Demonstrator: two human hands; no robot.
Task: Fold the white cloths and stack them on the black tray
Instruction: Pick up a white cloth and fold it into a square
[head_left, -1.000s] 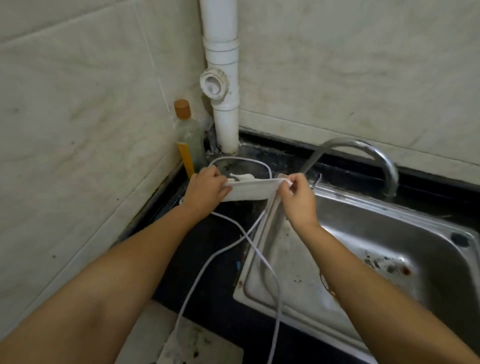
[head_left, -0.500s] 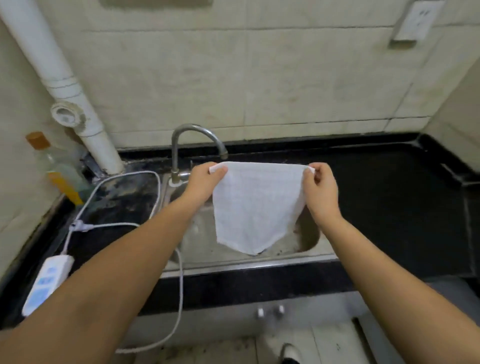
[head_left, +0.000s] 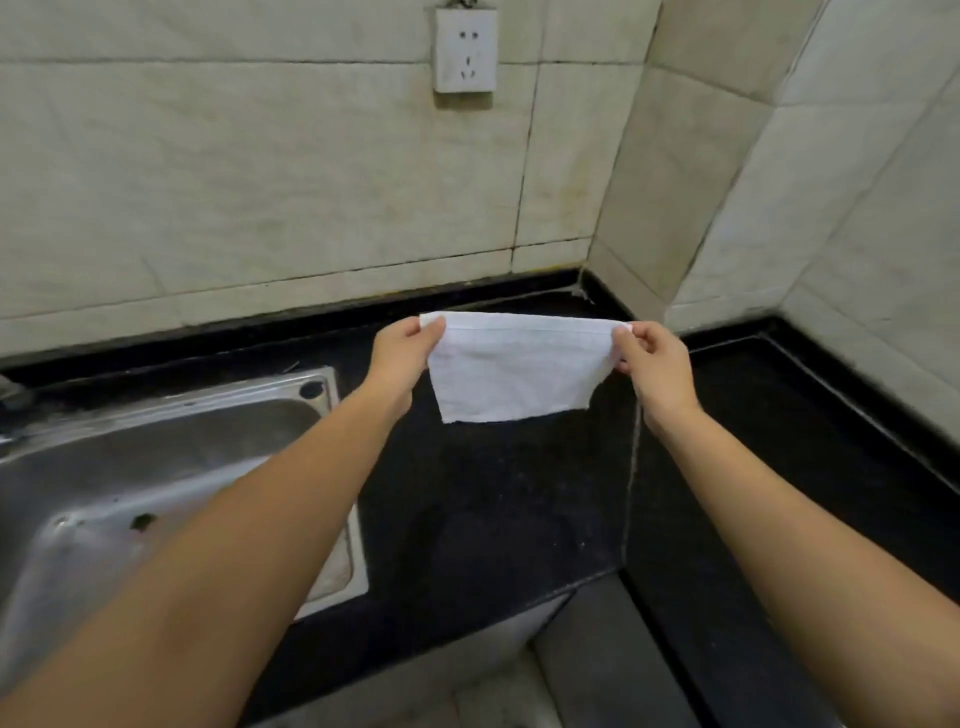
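- The cloth (head_left: 511, 371) hangs above the counter (head_left: 519, 519), toward its back edge, to the right of the sink (head_left: 156, 467).
- The left hand (head_left: 400, 358) holds its left top corner, the right hand (head_left: 654, 364) its right top corner.
- The socket (head_left: 465, 49) sits on the wall behind the counter.

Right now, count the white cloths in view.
1. The white cloth hangs over the black counter, right of the sink, pinched at its top corners by the left hand and right hand. Others may lie out of frame.
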